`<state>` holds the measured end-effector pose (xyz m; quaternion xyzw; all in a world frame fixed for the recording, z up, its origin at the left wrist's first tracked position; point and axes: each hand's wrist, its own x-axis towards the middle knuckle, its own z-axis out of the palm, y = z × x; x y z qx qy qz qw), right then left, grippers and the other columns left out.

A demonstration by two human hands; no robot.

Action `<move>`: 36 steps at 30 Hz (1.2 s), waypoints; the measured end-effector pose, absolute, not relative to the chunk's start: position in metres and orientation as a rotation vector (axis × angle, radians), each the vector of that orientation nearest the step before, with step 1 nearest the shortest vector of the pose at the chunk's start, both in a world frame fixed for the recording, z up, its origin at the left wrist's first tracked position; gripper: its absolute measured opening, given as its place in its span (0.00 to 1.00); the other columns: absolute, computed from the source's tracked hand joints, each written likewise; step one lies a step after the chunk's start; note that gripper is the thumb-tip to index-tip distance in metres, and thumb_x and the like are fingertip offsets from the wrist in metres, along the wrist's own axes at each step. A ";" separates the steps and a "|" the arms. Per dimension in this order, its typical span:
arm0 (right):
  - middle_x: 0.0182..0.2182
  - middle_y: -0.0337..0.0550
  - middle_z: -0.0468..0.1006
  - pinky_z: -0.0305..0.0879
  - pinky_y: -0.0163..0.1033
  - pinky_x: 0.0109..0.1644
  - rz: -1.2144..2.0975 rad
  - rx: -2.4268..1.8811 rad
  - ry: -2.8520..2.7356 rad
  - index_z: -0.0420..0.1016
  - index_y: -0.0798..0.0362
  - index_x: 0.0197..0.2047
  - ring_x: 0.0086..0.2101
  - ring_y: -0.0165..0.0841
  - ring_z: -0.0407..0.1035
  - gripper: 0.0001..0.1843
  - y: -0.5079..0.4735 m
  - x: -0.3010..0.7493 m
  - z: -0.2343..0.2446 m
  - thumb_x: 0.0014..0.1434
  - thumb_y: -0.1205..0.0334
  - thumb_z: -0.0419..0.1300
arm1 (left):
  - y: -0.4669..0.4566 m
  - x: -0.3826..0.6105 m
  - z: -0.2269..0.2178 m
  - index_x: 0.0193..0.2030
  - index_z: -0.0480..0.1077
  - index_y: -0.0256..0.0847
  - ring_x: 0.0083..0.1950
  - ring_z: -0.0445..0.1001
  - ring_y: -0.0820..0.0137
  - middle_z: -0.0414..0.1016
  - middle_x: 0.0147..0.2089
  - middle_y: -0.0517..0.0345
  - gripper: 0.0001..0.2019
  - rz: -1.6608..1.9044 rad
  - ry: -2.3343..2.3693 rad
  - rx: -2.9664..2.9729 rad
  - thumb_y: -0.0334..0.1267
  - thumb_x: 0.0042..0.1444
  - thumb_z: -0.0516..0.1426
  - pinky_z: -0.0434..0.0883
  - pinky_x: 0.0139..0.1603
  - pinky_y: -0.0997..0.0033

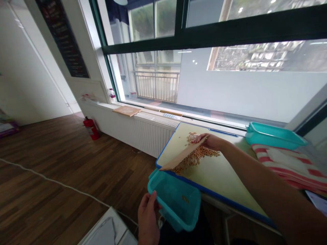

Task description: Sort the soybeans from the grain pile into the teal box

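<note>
My left hand [149, 212] grips the rim of a teal plastic basin [176, 200], thumb over the edge. The basin sits just below the table's near left edge, with a small cluster of kernels [185, 199] on its floor. Over the pale, blue-edged table [204, 177], my right hand [205, 140] is closed on the far end of a thin tan sheet of cardboard [184, 157]. Its lower end reaches the table edge above the basin. Beside the sheet lies a spread pile of orange-brown kernels [204, 153], partly hidden behind it.
At the table's right stand another teal basin [276, 136] and a folded red-and-white striped towel [291, 163]. A radiator [153, 136] runs under the window, with a wooden board [126, 110] on top. A fire extinguisher [91, 128] and a white cable [61, 184] are on the floor.
</note>
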<state>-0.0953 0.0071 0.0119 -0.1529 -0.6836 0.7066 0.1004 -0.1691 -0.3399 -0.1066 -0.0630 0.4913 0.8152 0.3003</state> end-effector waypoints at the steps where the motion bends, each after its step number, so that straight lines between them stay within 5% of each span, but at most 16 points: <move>1: 0.31 0.42 0.79 0.64 0.41 0.49 2.093 -0.442 -2.015 0.74 0.52 0.21 0.38 0.34 0.71 0.06 0.005 -0.094 0.012 0.43 0.61 0.66 | -0.339 -0.168 -0.107 0.26 0.68 0.38 0.25 0.67 0.73 0.69 0.24 0.62 0.14 2.159 1.297 -0.163 0.45 0.39 0.65 0.65 0.27 0.74; 36: 0.33 0.45 0.80 0.66 0.42 0.48 2.102 -0.365 -2.123 0.77 0.53 0.23 0.41 0.37 0.72 0.07 -0.029 -0.081 0.022 0.40 0.60 0.69 | -0.335 -0.158 -0.115 0.26 0.68 0.38 0.25 0.66 0.76 0.68 0.24 0.62 0.14 2.141 1.127 -0.091 0.44 0.40 0.66 0.66 0.28 0.75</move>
